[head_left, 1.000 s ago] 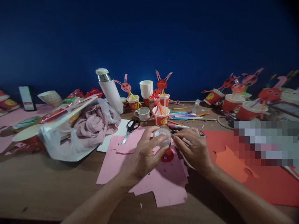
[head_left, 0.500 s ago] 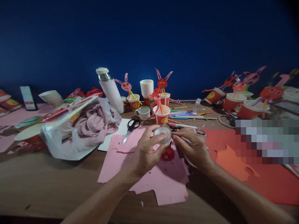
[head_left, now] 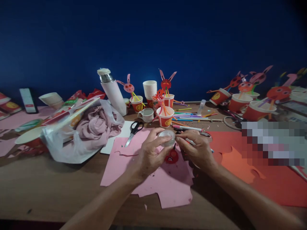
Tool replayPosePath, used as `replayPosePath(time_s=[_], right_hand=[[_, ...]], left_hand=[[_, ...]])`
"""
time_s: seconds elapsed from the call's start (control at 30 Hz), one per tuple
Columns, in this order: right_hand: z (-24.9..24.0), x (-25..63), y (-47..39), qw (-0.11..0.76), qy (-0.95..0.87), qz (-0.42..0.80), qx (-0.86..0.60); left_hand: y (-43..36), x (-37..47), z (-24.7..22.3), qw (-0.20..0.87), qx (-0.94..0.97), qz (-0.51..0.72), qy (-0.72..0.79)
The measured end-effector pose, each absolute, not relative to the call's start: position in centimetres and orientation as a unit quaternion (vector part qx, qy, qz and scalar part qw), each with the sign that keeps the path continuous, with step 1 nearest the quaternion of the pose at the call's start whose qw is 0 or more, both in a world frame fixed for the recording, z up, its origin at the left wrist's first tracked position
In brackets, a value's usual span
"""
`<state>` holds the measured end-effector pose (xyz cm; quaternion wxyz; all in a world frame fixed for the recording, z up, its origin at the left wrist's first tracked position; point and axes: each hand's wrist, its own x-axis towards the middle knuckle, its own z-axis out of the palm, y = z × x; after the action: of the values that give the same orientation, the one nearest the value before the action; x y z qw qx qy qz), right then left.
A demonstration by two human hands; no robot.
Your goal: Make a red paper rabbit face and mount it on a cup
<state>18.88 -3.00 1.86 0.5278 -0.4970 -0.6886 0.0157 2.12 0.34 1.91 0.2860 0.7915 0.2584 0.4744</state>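
A roll of clear tape (head_left: 167, 139) is in my left hand (head_left: 151, 153), its thumb lying across the roll's face. My right hand (head_left: 198, 147) is closed in a pinch at the roll's right edge; whether tape is between its fingertips is too small to tell. Below the hands, a round red paper face (head_left: 171, 156) with a drawn eye lies on a cut sheet of pink paper (head_left: 168, 188), partly hidden by my left fingers. Black-handled scissors (head_left: 134, 131) rest at the pink sheet's upper left edge.
Behind the hands stand paper cups (head_left: 165, 117) with paper animal figures, a white mug (head_left: 146, 115) and a white thermos (head_left: 112, 92). Pens and straws (head_left: 189, 118) lie beyond my right hand. Red paper (head_left: 283, 188) spreads right; a plastic bag (head_left: 69, 153) sits left.
The whole view has shifted very slightly. Both hands keep nearly the same hold at the tape roll, and nothing else has visibly moved.
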Motion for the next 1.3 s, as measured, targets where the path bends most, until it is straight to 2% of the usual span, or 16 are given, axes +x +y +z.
replayPosePath(time_s=[0.23, 0.43, 0.67, 1.1, 1.3], right_hand=[[1.72, 18.68, -2.88, 0.509, -0.68, 0.011, -0.527], [1.76, 18.74, -2.88, 0.524, -0.674, 0.026, -0.521], [1.76, 18.65, -2.99, 0.538, -0.666, 0.072, -0.511], [2.09, 18.31, -3.16, 0.527, -0.64, 0.1, -0.55], [1.8, 18.33, -3.13, 0.523, -0.628, 0.114, -0.565]], left_hand=[[0.32, 1.97, 1.38, 0.288, 0.806, 0.448, 0.258], [0.11, 2.34, 1.53, 0.341, 0.769, 0.46, 0.284], [0.34, 2.2, 1.58, 0.29, 0.796, 0.463, 0.261], [0.26, 2.51, 1.12, 0.319, 0.779, 0.476, 0.255], [0.23, 2.64, 1.01, 0.289, 0.788, 0.487, 0.241]])
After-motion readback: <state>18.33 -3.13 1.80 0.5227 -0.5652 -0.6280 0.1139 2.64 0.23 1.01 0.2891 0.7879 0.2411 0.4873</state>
